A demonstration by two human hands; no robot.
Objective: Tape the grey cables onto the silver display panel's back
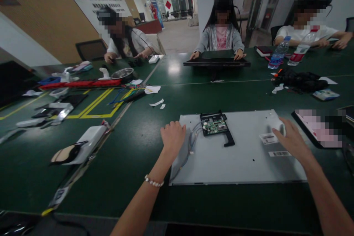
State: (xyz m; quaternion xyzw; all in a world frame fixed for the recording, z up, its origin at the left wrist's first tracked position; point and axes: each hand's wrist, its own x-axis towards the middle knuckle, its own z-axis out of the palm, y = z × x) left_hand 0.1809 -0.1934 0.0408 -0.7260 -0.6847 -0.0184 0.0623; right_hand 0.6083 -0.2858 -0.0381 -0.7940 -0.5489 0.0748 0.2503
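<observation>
A flat light-grey display panel (235, 169) lies back side up on the green table in front of me. Mounted near its top edge is a green circuit board (215, 126) in a black bracket (229, 139), with grey cables (190, 143) running down the left side. My left hand (173, 134) is at the panel's upper left edge, fingers curled; what they hold, if anything, is hidden. Over the right part, my right hand (294, 140) is closed around a small white roll (276, 123), close to a white label (269, 138) and a barcode sticker (279, 153).
A phone-like device (315, 129) lies right of the panel. Leftward are a white box-like item (88, 143), loose wires (121, 97) and paper scraps (156, 102). Across the table, several people sit; one handles a black screen (217, 62). Two bottles (280, 53) stand back right.
</observation>
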